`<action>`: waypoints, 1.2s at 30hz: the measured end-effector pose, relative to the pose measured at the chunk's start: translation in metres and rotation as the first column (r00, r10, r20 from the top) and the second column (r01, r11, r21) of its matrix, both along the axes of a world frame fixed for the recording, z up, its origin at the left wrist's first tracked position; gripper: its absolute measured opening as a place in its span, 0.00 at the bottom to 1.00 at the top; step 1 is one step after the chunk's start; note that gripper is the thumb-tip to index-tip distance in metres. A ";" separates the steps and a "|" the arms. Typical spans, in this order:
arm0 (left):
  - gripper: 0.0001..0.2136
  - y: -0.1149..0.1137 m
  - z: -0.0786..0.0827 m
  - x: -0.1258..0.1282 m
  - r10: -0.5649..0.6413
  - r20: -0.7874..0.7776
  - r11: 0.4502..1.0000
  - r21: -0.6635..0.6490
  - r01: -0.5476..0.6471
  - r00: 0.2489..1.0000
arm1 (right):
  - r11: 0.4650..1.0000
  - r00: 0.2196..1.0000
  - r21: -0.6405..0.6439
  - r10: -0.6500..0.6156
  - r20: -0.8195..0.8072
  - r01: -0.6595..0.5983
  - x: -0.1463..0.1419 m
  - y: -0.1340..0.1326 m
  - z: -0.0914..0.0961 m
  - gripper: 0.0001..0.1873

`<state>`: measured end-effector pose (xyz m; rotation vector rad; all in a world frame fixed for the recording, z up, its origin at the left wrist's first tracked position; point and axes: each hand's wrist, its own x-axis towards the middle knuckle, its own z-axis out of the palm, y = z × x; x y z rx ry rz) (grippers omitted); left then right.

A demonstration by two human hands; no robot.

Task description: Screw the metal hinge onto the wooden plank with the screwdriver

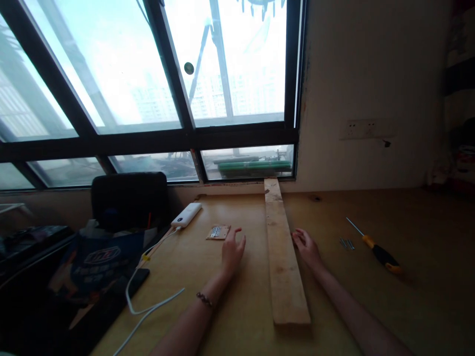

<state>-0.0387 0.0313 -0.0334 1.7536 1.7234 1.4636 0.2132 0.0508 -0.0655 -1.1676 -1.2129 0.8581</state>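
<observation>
A long pale wooden board (284,257) lies lengthwise on the table, its far end toward the window. To its left, my left hand (233,251) hovers over or rests on the tabletop with thumb and fingers apart, holding nothing visible. Close to those fingertips is a small flat piece with a metal hinge-like plate (218,232); I cannot tell whether they touch. On the board's other side, my right hand (307,248) has its fingers loosely bent and apart, tips at or touching the board's right edge.
A screwdriver (382,254) with a black and orange handle lies right on the table (237,316), beside several screws (347,244). A white power bank (186,215) with a white cable (129,291) is at the left edge. A black chair (129,193) stands beyond.
</observation>
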 end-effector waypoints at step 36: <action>0.22 -0.044 0.000 0.069 -0.388 0.591 0.843 -0.082 0.531 0.707 | 0.987 0.871 -0.152 -0.036 -0.489 -0.045 0.011 -0.016 0.016 0.20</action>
